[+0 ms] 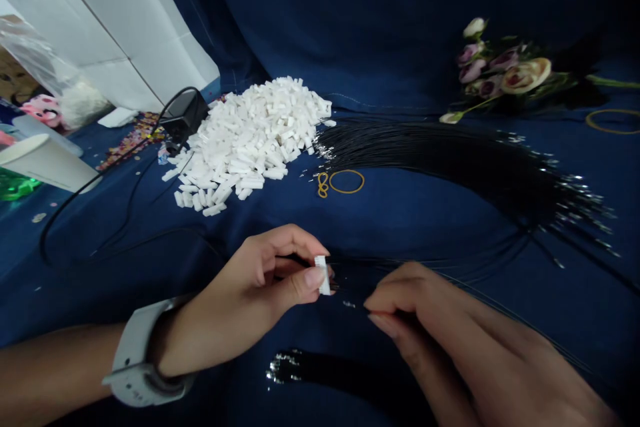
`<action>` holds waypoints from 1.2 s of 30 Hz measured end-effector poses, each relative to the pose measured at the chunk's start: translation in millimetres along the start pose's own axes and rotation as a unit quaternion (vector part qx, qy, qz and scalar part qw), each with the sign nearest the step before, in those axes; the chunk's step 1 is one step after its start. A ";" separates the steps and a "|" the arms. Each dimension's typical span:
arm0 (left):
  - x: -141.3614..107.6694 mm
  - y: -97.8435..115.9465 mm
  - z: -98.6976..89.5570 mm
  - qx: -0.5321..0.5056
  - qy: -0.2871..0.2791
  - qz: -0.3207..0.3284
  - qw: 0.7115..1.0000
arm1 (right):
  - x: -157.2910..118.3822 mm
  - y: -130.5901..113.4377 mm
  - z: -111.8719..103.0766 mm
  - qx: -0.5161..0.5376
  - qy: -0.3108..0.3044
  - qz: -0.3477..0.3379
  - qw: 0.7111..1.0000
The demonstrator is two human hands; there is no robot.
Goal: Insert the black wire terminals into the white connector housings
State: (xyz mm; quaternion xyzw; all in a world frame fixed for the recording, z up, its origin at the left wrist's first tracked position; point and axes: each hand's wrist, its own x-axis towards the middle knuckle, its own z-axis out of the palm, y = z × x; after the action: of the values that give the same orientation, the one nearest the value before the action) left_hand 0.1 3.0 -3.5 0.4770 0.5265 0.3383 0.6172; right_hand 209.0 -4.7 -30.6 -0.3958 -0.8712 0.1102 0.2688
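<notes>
1. Two bare hands work at the near edge of the dark blue cloth (400, 27): the left hand (235, 287), with a pale grey wristband (137, 363) on its wrist, and the right hand (450, 340).
2. The left fingers (313, 278) are pressed together, thumb against forefinger, pinching a small white connector housing (323, 275) that stands on end at the fingertips.
3. The right fingers (393, 293) are closed together – they appear to pinch thin black wires (357, 273), just beside the housing; the exact number is too fine to tell.
4. The housing looks light, hard and small, likely to slip, so its long sides seem the best hold. The wires look light, limp and springy – safest taken close to their ends.
5. Below the hands, a black wire bundle (340, 373) with shiny metal ends lies near the bottom edge.
6. Farther on, a fan of black wires (440, 167) spreads beside a heap of white connector housings (245, 140), with yellow rubber bands (346, 181) between them and the hands.
7. Toward the far edge lie artificial flowers (500, 73); at the far left, a black power adapter (184, 115) and a paper cup (45, 161).
</notes>
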 end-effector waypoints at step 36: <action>-1.9 3.4 9.6 0.039 0.040 0.052 0.997 | 12.4 -8.0 0.0 -0.099 0.045 -0.163 0.981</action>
State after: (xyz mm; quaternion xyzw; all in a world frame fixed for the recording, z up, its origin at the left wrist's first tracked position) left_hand 9.3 0.1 0.3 0.5138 0.5379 0.3675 0.5582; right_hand 197.2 -0.7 -22.7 -0.2777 -0.9175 -0.0395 0.2818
